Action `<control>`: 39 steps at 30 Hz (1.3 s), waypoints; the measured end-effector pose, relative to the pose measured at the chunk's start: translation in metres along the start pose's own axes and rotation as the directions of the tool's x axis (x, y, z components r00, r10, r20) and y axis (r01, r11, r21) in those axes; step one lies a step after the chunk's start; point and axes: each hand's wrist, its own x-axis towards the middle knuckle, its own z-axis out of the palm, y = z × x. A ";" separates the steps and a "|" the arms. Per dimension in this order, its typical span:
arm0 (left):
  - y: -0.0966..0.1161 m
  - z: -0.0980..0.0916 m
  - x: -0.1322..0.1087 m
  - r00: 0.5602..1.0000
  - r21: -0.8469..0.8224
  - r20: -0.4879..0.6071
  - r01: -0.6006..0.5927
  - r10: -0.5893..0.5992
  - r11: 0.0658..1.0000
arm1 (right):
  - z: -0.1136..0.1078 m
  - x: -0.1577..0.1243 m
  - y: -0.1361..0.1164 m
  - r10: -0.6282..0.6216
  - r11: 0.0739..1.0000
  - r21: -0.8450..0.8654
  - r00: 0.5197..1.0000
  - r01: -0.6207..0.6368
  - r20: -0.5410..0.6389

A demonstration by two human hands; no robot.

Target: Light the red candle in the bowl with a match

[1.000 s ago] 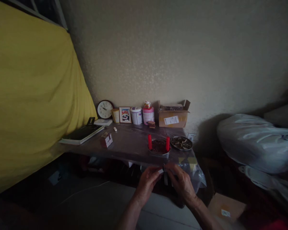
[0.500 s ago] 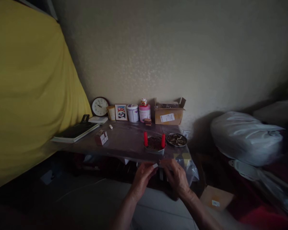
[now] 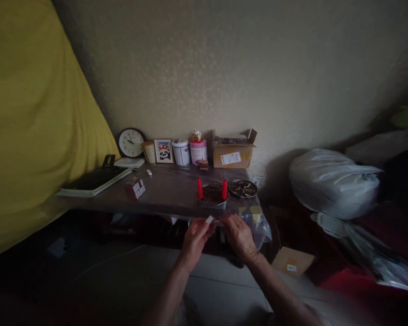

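Note:
My left hand [image 3: 194,237] is closed on a small pale box [image 3: 209,220], pinched at the fingertips. My right hand [image 3: 237,234] is held next to it, fingers curled and pinched toward the box; what it grips is too small and dark to name. Both hands hover just in front of the near edge of a low table [image 3: 170,199]. Right behind them on the table stands a metal bowl [image 3: 212,195] of dark matter with two red candles [image 3: 199,188] upright in it. Beside it lies a metal plate [image 3: 243,188] with small sticks.
At the table's back stand a clock [image 3: 131,142], a panda picture [image 3: 163,151], two tins [image 3: 181,151] and a cardboard box [image 3: 232,155]. A cube puzzle [image 3: 135,188] and a black folder [image 3: 93,180] lie left. Yellow cloth [image 3: 30,136] hangs left; a white bag [image 3: 331,181] sits right.
The view has shifted, so the table and hands sit further left and higher in the frame. Both hands stay together at the table's edge, the left still pinching the small box.

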 end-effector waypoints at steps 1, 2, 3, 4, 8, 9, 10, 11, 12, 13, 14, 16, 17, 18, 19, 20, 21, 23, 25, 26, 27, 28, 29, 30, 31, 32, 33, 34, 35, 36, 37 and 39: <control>0.001 0.000 -0.001 1.000 0.000 0.005 0.004 -0.004 1.000 | 0.002 0.001 0.006 0.049 0.999 -0.006 0.998 -0.050 -0.041; 0.001 -0.001 -0.002 1.000 0.005 0.005 0.009 -0.009 1.000 | 0.003 0.001 0.012 0.114 0.994 0.009 0.989 -0.113 -0.094; 0.002 -0.001 -0.003 1.000 0.015 0.002 0.012 -0.012 1.000 | 0.002 0.003 0.016 0.173 0.985 0.032 0.975 -0.170 -0.142; 0.002 -0.001 -0.003 1.000 0.025 -0.001 0.014 -0.014 1.000 | 0.000 0.004 0.019 0.222 0.975 0.058 0.959 -0.215 -0.175; 0.000 -0.002 -0.003 1.000 0.069 0.004 -0.009 0.009 0.998 | -0.008 0.007 0.017 0.199 0.980 0.041 0.966 -0.195 -0.166; -0.001 -0.003 -0.003 1.000 0.088 0.009 -0.023 0.022 0.996 | -0.008 0.007 0.015 0.153 0.988 0.004 0.978 -0.154 -0.140; -0.002 -0.003 -0.003 0.999 0.116 0.014 -0.039 0.038 0.992 | -0.007 0.007 0.013 0.110 0.993 -0.036 0.988 -0.115 -0.111; -0.003 -0.004 -0.003 0.998 0.158 0.020 -0.057 0.054 0.986 | -0.006 0.006 0.011 0.073 0.994 -0.074 0.994 -0.079 -0.081; -0.004 -0.004 -0.003 0.997 0.205 0.026 -0.072 0.068 0.976 | -0.005 0.006 0.008 0.045 0.993 -0.108 0.998 -0.051 -0.052; -0.005 -0.005 -0.002 0.996 0.250 0.031 -0.085 0.079 0.965 | -0.004 0.005 0.006 0.026 0.991 -0.132 0.999 -0.030 -0.030; -0.005 -0.006 -0.002 0.996 0.288 0.034 -0.093 0.087 0.953 | -0.004 0.005 0.004 0.011 0.990 -0.144 1.000 -0.013 -0.012; -0.006 -0.006 -0.002 0.995 0.331 0.036 -0.099 0.093 0.938 | -0.005 0.005 -0.001 -0.012 0.991 -0.129 1.000 0.014 0.010; -0.006 -0.006 -0.002 0.995 0.338 0.038 -0.097 0.090 0.936 | -0.007 0.005 -0.003 -0.027 0.994 -0.107 0.999 0.029 0.016; -0.006 -0.006 -0.002 0.995 0.341 0.042 -0.095 0.086 0.935 | -0.009 0.006 -0.005 -0.042 0.996 -0.081 0.999 0.043 0.019; -0.006 -0.006 -0.002 0.996 0.342 0.046 -0.092 0.081 0.935 | -0.011 0.006 -0.006 -0.052 0.997 -0.058 0.998 0.053 0.020; -0.005 -0.005 -0.002 0.996 0.336 0.048 -0.089 0.077 0.938 | -0.012 0.007 -0.006 -0.053 0.998 -0.043 0.998 0.054 0.015; -0.004 -0.004 -0.001 0.996 0.319 0.046 -0.084 0.073 0.944 | -0.014 0.007 -0.004 -0.043 0.998 -0.040 0.999 0.043 0.007; -0.002 -0.003 -0.001 0.997 0.270 0.031 -0.070 0.064 0.960 | -0.015 0.007 0.000 -0.003 0.998 -0.066 1.000 0.002 -0.008; -0.002 -0.003 -0.001 0.998 0.231 0.012 -0.061 0.060 0.971 | -0.015 0.007 0.006 0.017 0.993 -0.114 1.000 -0.016 0.006; -0.002 -0.003 -0.001 0.998 0.228 0.011 -0.062 0.061 0.972 | -0.014 0.006 0.008 0.012 0.991 -0.137 1.000 -0.008 0.028; -0.002 -0.004 -0.001 0.998 0.240 0.010 -0.067 0.066 0.969 | -0.013 0.006 0.009 -0.002 0.988 -0.153 0.999 0.010 0.054; -0.003 -0.005 -0.001 0.997 0.260 0.010 -0.073 0.073 0.963 | -0.013 0.005 0.009 -0.020 0.987 -0.159 0.997 0.032 0.078; -0.004 -0.006 0.000 0.997 0.282 0.007 -0.078 0.079 0.956 | -0.012 0.005 0.008 -0.036 0.987 -0.155 0.995 0.051 0.097; -0.005 -0.006 0.000 0.996 0.305 0.004 -0.082 0.084 0.949 | -0.013 0.005 0.006 -0.049 0.988 -0.139 0.993 0.064 0.107; -0.005 -0.007 0.000 0.996 0.323 0.000 -0.082 0.087 0.943 | -0.013 0.006 0.004 -0.053 0.992 -0.111 0.993 0.065 0.108; -0.006 -0.007 0.000 0.996 0.333 -0.002 -0.080 0.085 0.939 | -0.014 0.006 0.001 -0.046 0.996 -0.068 0.994 0.053 0.103; -0.006 -0.007 0.000 0.997 0.336 0.000 -0.077 0.082 0.939 | -0.014 0.007 -0.002 -0.029 0.999 -0.013 0.995 0.030 0.092; -0.005 -0.006 -0.001 0.997 0.332 0.009 -0.075 0.077 0.940 | -0.015 0.007 -0.004 -0.003 0.999 0.051 0.997 -0.001 0.081; -0.004 -0.005 -0.001 0.997 0.322 0.021 -0.073 0.070 0.944 | -0.015 0.007 -0.006 0.027 0.993 0.116 0.997 -0.035 0.073; -0.003 -0.004 -0.002 0.998 0.302 0.031 -0.069 0.063 0.951 | -0.015 0.007 -0.008 0.058 0.982 0.174 0.996 -0.068 0.065; -0.002 -0.002 -0.003 0.998 0.270 0.038 -0.062 0.053 0.961 | -0.014 0.007 -0.009 0.088 0.970 0.220 0.995 -0.098 0.055; 0.000 0.001 -0.004 0.998 0.199 0.043 -0.043 0.035 0.979 | -0.010 0.005 -0.010 0.136 0.951 0.277 0.990 -0.136 0.020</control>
